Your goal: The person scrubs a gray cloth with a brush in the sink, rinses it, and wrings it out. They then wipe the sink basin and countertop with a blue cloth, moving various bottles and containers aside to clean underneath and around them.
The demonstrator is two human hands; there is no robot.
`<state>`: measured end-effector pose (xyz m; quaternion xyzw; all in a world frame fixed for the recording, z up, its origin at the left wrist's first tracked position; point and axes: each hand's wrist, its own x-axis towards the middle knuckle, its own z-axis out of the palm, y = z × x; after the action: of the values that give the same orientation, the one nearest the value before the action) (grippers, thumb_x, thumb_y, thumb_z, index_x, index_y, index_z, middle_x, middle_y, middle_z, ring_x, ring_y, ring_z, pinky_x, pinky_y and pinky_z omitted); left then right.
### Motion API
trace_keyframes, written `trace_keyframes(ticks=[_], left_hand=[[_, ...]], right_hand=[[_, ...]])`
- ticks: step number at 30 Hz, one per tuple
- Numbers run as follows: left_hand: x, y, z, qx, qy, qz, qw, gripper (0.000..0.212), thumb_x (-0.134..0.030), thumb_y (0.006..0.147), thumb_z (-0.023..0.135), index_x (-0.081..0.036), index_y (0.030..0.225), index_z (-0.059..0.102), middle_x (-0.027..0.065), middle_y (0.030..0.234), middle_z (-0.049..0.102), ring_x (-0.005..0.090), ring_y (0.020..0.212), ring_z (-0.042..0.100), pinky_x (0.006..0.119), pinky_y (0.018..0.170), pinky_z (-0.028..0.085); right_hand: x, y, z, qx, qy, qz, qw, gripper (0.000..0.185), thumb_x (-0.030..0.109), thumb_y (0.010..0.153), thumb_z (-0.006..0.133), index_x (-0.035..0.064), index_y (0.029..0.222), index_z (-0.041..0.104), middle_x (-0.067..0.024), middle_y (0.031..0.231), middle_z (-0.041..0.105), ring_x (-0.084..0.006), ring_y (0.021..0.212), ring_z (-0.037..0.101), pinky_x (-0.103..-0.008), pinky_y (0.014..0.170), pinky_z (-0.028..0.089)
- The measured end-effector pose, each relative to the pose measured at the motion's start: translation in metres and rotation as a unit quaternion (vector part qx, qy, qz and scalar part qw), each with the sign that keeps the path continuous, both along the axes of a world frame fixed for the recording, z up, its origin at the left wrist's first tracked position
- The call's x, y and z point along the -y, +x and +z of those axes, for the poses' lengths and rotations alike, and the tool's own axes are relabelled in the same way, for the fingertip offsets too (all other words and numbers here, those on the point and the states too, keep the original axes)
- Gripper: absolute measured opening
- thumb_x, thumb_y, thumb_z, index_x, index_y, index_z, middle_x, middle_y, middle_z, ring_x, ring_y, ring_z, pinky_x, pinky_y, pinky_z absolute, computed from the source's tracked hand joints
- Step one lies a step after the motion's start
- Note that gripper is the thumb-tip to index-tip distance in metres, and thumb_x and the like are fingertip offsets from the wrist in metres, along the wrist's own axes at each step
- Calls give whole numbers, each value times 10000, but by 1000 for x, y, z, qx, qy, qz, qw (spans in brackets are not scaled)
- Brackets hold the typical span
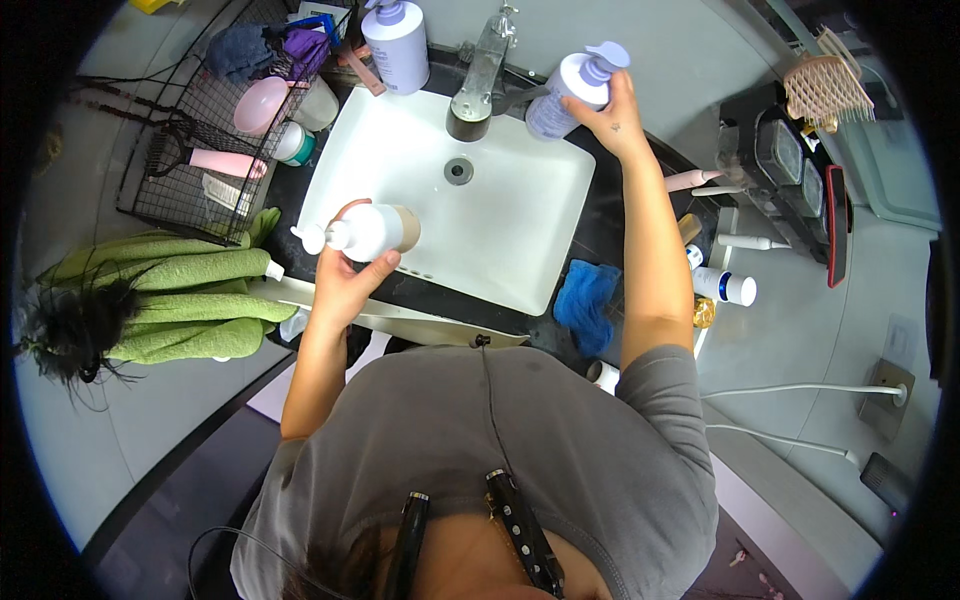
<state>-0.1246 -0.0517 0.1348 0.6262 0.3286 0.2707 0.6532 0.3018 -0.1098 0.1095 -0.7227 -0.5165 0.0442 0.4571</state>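
Note:
My left hand [346,277] grips a white pump bottle [369,232] with a beige label, tilted on its side over the near left rim of the white washbasin [517,225]. At the basin's back right corner, my right hand [616,120] is wrapped around the upper part of a lilac pump bottle [559,101], which stands roughly upright beside the faucet [484,71]. A second lilac pump bottle [396,52] is at the back left, behind the basin. The drain [458,171] is visible in the basin.
A black wire basket [202,112] holds a pink bowl, a brush and cloths at left, above a green towel [202,300]. A blue cloth [589,304] lies right of the basin. Small bottles [724,286], a black wall organizer [772,150] and white cables [802,388] are at right.

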Motion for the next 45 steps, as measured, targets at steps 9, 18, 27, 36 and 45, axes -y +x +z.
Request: trace_keyframes(ticks=[9,18,27,36,45], left_hand=[[6,14,-2,-17,-33,-28,999,626,-139,764,786,-14,1293,475,65,1127,597,159,1058,561,316,933,442],[24,59,-13,-50,-13,-167,985,710,-190,771,793,-22,1341,404,88,1187,569,191,1110,548,354,961,444],[67,128,-12,-22,-30,-324,945,673,-247,811,755,-10,1334,405,107,1218,551,197,1102,551,355,950,451],[82,158,-12,-24,-197,-313,929,629,-328,857,700,-24,1331,419,82,1206,562,174,1140,522,349,989,409],[117,157,-32,57,-121,-246,960,600,-192,841,745,18,1270,382,106,1182,556,159,1094,554,313,950,451]], right_hand=[[24,-17,-1,139,-9,-64,988,1040,451,669,829,-15,1422,282,-269,1388,345,-411,1305,343,-474,1077,312],[242,-139,6,67,-44,-287,955,378,128,838,665,50,1199,589,-204,1280,500,-369,1191,483,-435,1022,368],[345,-187,9,-75,-50,-365,927,158,58,840,649,28,995,641,-132,1056,602,-257,958,597,-336,830,488],[280,-211,-41,36,-260,-191,946,281,139,810,654,61,1078,620,-166,1158,579,-375,1058,547,-432,884,450],[237,-192,-25,-276,-59,-171,944,260,135,832,553,-18,1039,579,-238,920,602,-398,853,591,-421,781,477]])
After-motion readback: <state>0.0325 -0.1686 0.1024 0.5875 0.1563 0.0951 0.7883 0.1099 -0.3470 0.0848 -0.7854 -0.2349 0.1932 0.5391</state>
